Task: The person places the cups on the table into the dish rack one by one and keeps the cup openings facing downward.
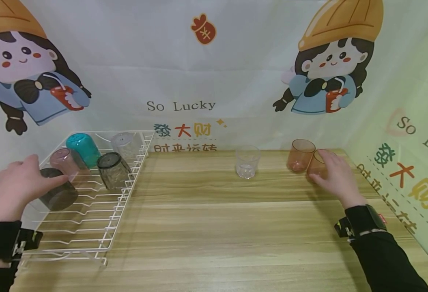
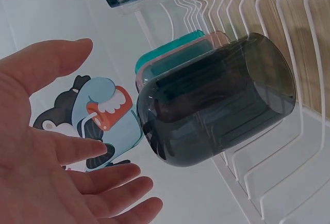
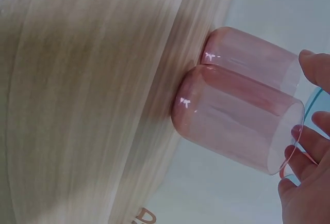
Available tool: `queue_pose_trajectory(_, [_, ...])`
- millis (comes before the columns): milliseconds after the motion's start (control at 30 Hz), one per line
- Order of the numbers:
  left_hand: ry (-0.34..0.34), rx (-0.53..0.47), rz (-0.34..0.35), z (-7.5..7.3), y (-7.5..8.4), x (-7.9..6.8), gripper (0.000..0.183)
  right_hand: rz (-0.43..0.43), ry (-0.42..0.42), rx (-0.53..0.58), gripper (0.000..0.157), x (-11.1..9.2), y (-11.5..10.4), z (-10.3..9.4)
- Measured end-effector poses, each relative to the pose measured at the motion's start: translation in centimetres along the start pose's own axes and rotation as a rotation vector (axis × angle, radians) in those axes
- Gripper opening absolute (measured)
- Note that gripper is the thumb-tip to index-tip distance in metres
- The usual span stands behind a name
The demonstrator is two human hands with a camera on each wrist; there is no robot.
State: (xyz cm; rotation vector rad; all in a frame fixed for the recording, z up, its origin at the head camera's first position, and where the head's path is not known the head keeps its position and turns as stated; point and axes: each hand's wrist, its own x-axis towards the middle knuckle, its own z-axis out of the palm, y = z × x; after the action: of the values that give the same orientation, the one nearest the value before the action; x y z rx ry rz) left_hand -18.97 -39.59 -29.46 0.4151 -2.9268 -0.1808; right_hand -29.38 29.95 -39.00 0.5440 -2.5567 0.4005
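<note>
In the head view my left hand (image 1: 20,182) is beside a smoky grey glass (image 1: 58,194) that lies tilted, base up, on a white wire rack (image 1: 104,243). The left wrist view shows that hand's fingers (image 2: 111,176) spread and apart from the smoky glass (image 2: 216,100). Over at the right, my right hand (image 1: 336,176) reaches to the rim of an upright pinkish-orange glass (image 1: 314,168). Its fingertips (image 3: 295,154) are at the rim in the right wrist view, with the thumb held off; contact is unclear. A matching glass (image 1: 299,156) stands close against it.
Also base up on the rack are a pink glass (image 1: 65,162), a teal glass (image 1: 84,148), a dark faceted glass (image 1: 113,172) and a clear one (image 1: 124,144). Another clear glass (image 1: 248,162) stands upright on the wooden table (image 1: 214,231). A printed cloth (image 1: 243,81) hangs behind.
</note>
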Motion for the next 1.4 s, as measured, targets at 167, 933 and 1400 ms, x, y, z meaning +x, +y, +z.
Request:
queue_pose_trajectory(167, [0.005, -0.006, 0.017, 0.0, 0.0, -0.1, 0.096, -0.008, -0.013, -0.017, 0.073, -0.1, 0.3, 0.4])
queue_pose_trajectory(933, [0.039, -0.084, 0.069, -0.6, 1.1, -1.4, 0.103, 0.003, 0.000, -0.135, 0.050, -0.5, 0.7, 1.3])
queue_pose_trajectory(1400, [0.041, -0.167, 0.178, -1.4, 3.3, -1.8, 0.103, 0.057, 0.017, -0.142, 0.016, -0.7, 0.3, 1.0])
